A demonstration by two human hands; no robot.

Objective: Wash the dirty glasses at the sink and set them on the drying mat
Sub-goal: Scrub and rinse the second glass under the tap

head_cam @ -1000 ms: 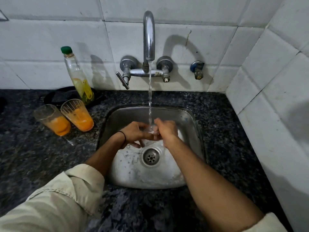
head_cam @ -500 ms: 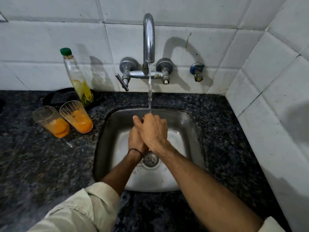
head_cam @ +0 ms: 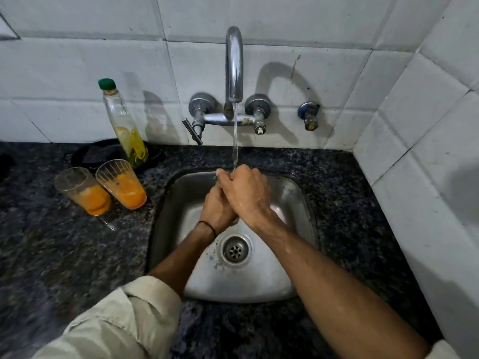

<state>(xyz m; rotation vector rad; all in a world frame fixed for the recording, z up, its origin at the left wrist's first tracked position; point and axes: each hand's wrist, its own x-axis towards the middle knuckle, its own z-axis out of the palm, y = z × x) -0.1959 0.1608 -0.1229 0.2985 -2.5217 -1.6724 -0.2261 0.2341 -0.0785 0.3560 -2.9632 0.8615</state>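
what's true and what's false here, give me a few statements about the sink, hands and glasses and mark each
1. Water from the tap falls on the joined hands, right hand over left hand. True.
2. A ribbed glass and a second glass, both with orange dregs, stand on the counter. True.
3. One glass lies in the sink. False: the sink holds no glass.
4. The bottle cap is red. False: the bottle has a green cap.

A home kitchen: a steel sink (head_cam: 298, 193) set in a speckled stone counter (head_cam: 64, 255), a running tap (head_cam: 234, 63) at 12 o'clock on white tiles (head_cam: 77, 60), two dirty glasses (head_cam: 121, 182) at 10 o'clock.
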